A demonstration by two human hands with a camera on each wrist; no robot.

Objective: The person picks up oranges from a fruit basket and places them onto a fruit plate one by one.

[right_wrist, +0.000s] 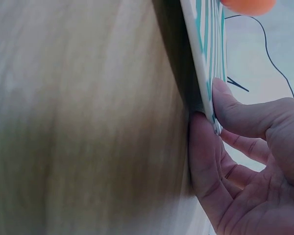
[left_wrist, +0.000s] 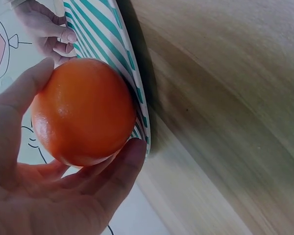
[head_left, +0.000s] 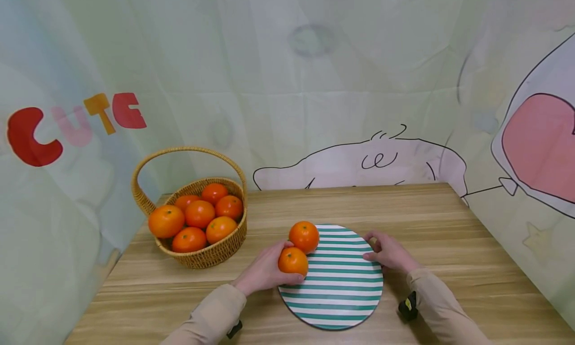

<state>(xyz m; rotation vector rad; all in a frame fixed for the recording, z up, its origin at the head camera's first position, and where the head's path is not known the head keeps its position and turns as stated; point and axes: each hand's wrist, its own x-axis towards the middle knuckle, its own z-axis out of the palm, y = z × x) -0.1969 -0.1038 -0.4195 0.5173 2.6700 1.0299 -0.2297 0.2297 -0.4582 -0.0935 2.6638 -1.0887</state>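
Note:
My left hand (head_left: 266, 271) holds an orange (head_left: 294, 263) at the left edge of a round plate (head_left: 343, 285) with green and white stripes. In the left wrist view, thumb and fingers curve round that orange (left_wrist: 85, 112), which sits close over the rim. Just behind it, a second orange (head_left: 304, 236) rests at the plate's upper left. On the opposite side my right hand (head_left: 392, 252) grips the plate's right rim. The right wrist view has the thumb over the striped face (right_wrist: 205, 34) and a finger beneath the edge, which stands above the tabletop.
A wicker basket (head_left: 204, 255) with a tall arched handle stands at the back left, filled with several oranges (head_left: 199, 214). The wooden table (head_left: 427, 220) ends at a printed curtain (head_left: 314, 110) behind and on both sides.

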